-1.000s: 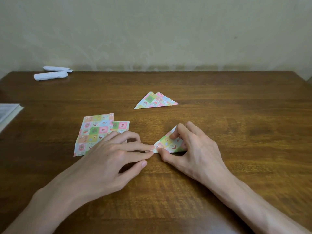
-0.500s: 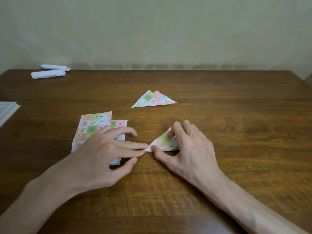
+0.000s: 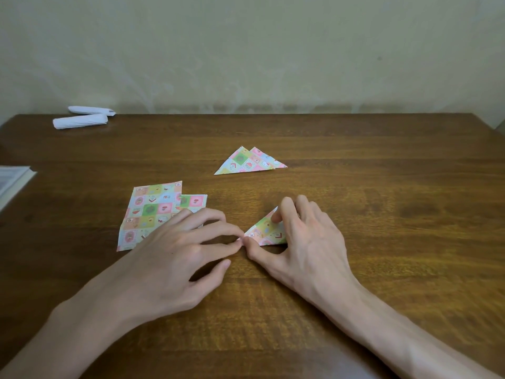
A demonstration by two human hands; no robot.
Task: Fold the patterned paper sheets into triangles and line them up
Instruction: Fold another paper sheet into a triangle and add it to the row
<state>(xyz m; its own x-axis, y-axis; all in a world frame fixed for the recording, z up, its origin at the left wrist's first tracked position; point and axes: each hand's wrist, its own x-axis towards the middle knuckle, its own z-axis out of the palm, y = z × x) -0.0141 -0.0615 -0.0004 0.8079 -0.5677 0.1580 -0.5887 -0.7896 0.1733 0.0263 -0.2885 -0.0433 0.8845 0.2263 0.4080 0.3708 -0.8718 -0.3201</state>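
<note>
A brown wooden desk (image 3: 382, 214) fills the lower two thirds of the frame. Two bare hands reach in from the bottom edge. The left hand (image 3: 169, 258) lies with its fingers stretched out and apart, and its fingertips touch the left tip of a small folded triangle (image 3: 266, 232) just right of centre. The right hand (image 3: 308, 242) clamps that triangle, bent fingers pressing on top and the thumb against its lower left corner. Two flat patterned sheets (image 3: 147, 214) lie overlapping at centre left, partly under the left hand. Two finished triangles (image 3: 246, 162) overlap above centre, well apart from the hands. Two white paper rolls (image 3: 82, 123) lie side by side at upper left. One book corner (image 3: 11, 181) shows at the left edge.
</note>
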